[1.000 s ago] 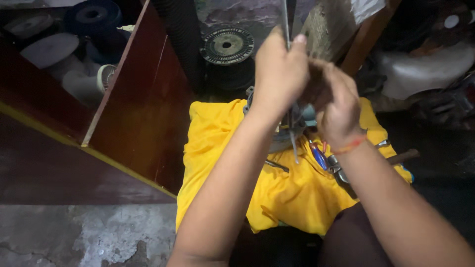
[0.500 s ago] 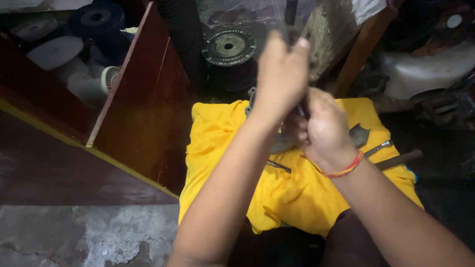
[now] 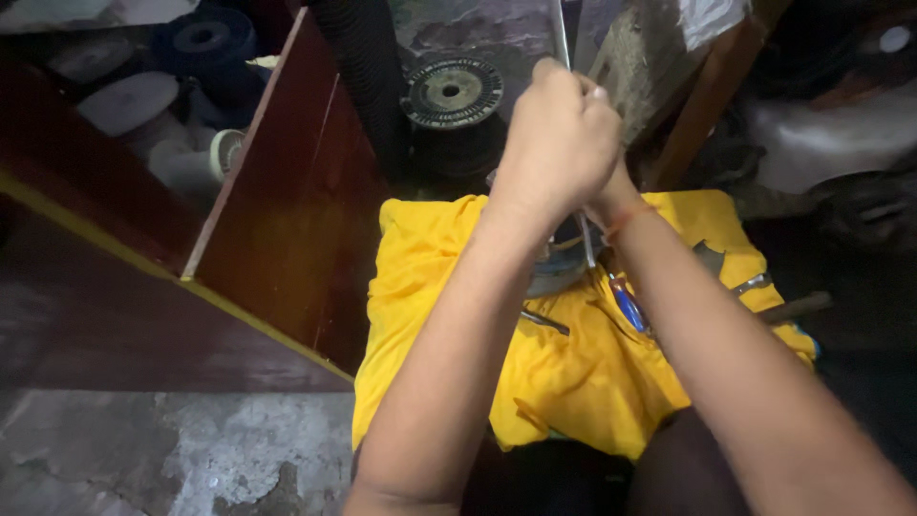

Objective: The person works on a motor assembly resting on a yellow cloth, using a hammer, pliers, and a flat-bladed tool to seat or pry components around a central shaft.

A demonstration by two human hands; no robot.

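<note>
On my left I see a dark red wooden box with a yellow edge. Inside it lie round white spools and a dark blue spool, packed close together. Past the box, on the dark floor, stands a black round reel with a metal middle.

In the middle lies a bright yellow cloth, all wrinkled. On it rest a small blue-handled tool, a thin dark metal pin and a grey metal wrench. A round grey metal part sits on the cloth, right under my hands.

Half a second ago my right hand was lower and out in the open, with the red band easy to see. Now it has moved up behind my left hand, so both hands are bunched together higher up.

My left hand is curled into a fist around a thin shiny metal rod. My right hand is mostly hidden behind it; I only see the wrist with a thin red band, so I cannot tell how its fingers are set.

The rod is thin, straight and silver. It stands almost upright, going from the top of the picture down through my fist, and comes out below toward the round grey part.
</note>
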